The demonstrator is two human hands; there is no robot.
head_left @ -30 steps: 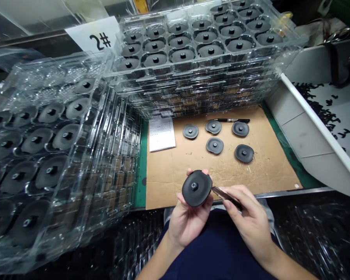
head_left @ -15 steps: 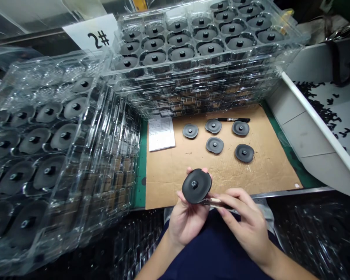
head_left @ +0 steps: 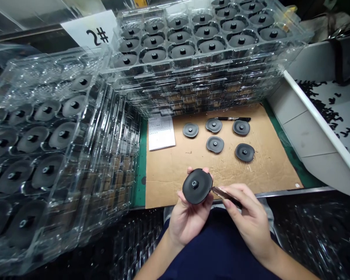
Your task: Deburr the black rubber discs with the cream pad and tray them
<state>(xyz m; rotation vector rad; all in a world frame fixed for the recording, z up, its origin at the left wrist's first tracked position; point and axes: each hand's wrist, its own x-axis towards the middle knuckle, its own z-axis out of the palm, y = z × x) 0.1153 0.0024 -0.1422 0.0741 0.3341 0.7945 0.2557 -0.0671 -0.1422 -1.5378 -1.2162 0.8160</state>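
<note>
Above the front of the cardboard, my left hand is closed around a black disc-shaped rubber part, with its small central stem facing up. My right hand pinches a slim tweezer-like metal tool. The tool's narrow tip is at the disc's right edge; whether it touches cannot be made out. Several similar discs lie apart on the cardboard sheet, among them a near one and a right one.
Stacked clear plastic trays filled with black discs stand behind, and another tray stack rises at left. A paper slip and a pen lie on the cardboard. At right, a white bin stands beside black scraps.
My right hand has turned the tool so it points up and left, with its tip higher on the disc's right edge. My left hand and the disc stay nearly still.
</note>
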